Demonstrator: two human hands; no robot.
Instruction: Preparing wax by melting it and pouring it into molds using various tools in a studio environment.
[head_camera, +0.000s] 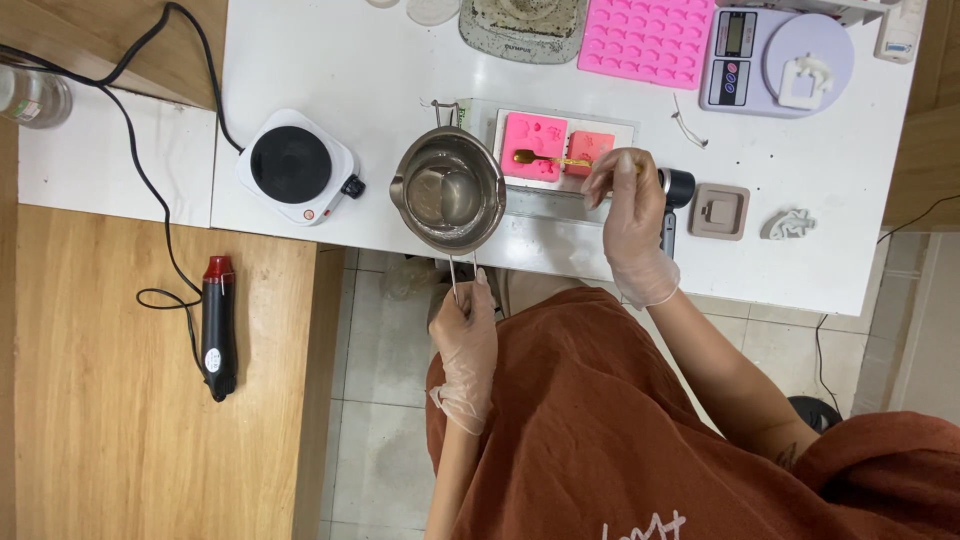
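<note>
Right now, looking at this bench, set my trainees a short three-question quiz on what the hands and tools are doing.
1. True or false: the left hand holds the metal pot by its handle.
2. What does the right hand hold over the pink mould?
3. The hot plate lies which side of the pot: A left, B right?

Key: 1 true; 2 a gold spoon; 3 A.

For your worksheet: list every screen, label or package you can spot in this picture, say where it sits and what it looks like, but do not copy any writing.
Kitchen scale: table's far right; lilac, grey rectangular screen, round platform.
Heat gun: wooden bench, left; black, red tip, small white label.
Plastic bottle: far left edge; clear, pale label band.
Grey tray: table's far edge; dark printed strip.
</note>
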